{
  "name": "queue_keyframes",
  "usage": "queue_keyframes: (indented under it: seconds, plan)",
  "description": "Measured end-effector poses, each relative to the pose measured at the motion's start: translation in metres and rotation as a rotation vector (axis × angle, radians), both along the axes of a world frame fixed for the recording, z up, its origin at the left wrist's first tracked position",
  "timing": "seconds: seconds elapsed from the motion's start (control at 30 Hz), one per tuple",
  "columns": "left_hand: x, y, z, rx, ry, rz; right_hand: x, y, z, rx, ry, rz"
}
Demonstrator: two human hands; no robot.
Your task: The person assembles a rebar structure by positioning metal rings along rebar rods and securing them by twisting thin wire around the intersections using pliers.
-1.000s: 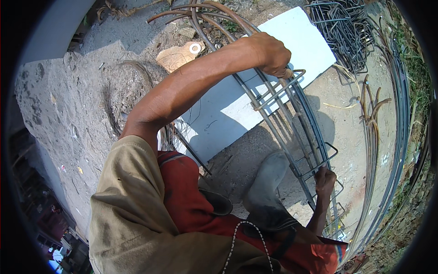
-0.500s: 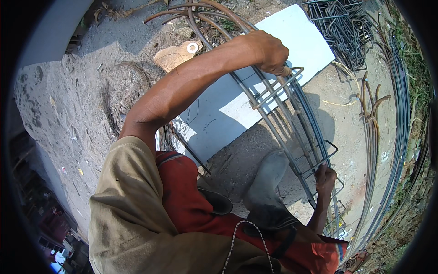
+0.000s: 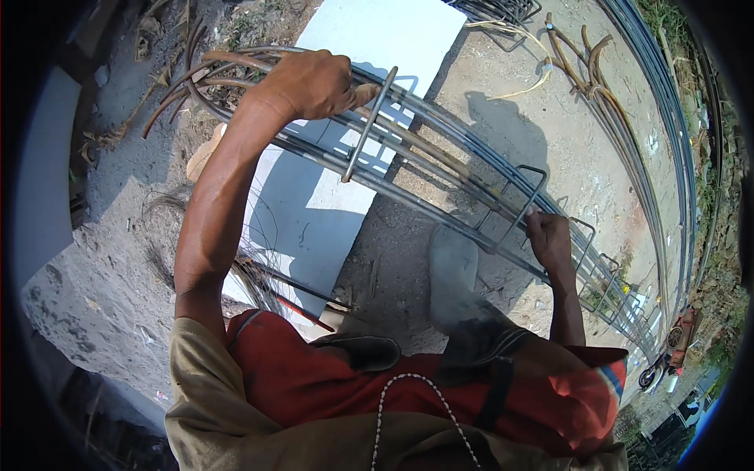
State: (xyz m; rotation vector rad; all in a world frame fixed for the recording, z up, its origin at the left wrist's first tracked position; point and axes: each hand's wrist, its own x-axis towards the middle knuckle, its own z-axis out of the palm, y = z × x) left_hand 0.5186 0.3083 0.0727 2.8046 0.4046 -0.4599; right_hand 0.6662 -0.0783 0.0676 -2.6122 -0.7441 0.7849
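Observation:
A long rebar cage (image 3: 416, 202) slants across in front of me, made of several steel bars with rectangular stirrups around them. My left hand (image 3: 318, 82) is closed over the upper bars, its thumb pointing at a tilted stirrup (image 3: 369, 125). Further along the cage, my right hand (image 3: 550, 239) is closed at another stirrup (image 3: 536, 184), thumb up against the metal; its other fingers are partly hidden. Rusty bent bar ends (image 3: 228, 59) stick out beyond my left hand.
Under the cage lies a white board (image 3: 377, 31). Thin wires (image 3: 255, 275) are bundled at its near left edge. Loose rebars (image 3: 620, 133) and long blue-grey bars (image 3: 667, 86) run along the right. Stacked stirrups (image 3: 503, 12) lie at the top. A boot (image 3: 454, 275) stands below the cage.
The view has turned, so the cage now lies flatter across it. My left hand appears further left, still by the same stirrup. My right hand has moved up along the cage to a stirrup.

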Motion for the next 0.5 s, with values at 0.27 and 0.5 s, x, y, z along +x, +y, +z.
queue_keyframes:
  seconds: [0.27,0.5]
  plan:
    - [-0.006,0.002,-0.004,0.017,-0.019,0.001,-0.002,0.001,-0.005,0.053,-0.072,0.116]
    - [-0.001,-0.003,0.006,-0.038,0.078,0.055,-0.005,0.002,-0.002,-0.022,0.046,-0.020]
